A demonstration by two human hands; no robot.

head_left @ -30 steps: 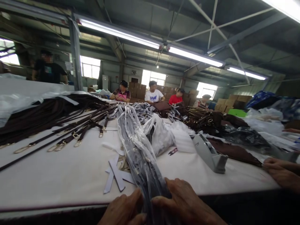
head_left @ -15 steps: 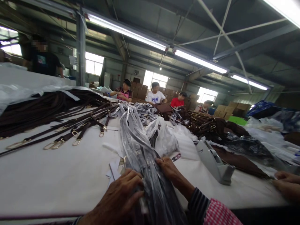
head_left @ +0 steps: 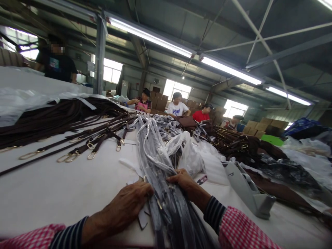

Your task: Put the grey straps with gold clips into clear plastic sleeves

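A long bundle of dark straps in clear plastic sleeves (head_left: 155,148) runs down the white table toward me. At its left edge is my left hand (head_left: 129,200), its fingers curled closed against the sleeves; what they pinch is too small to make out. On the right side of the bundle my right hand (head_left: 185,181) pinches a plastic-sleeved strap between thumb and fingers. Paper scraps (head_left: 142,218) lie beside and under my left hand.
Brown straps with metal clasps (head_left: 85,138) spread over the table (head_left: 64,193) at left. A crumpled clear bag (head_left: 190,159), a grey tape dispenser (head_left: 249,190) and piled brown goods (head_left: 233,141) are at right. Several people work beyond, one in a white shirt (head_left: 177,109).
My left hand has moved up along the bundle, and its fingers have drawn together. My right hand has shifted slightly left. The view has turned a little left.
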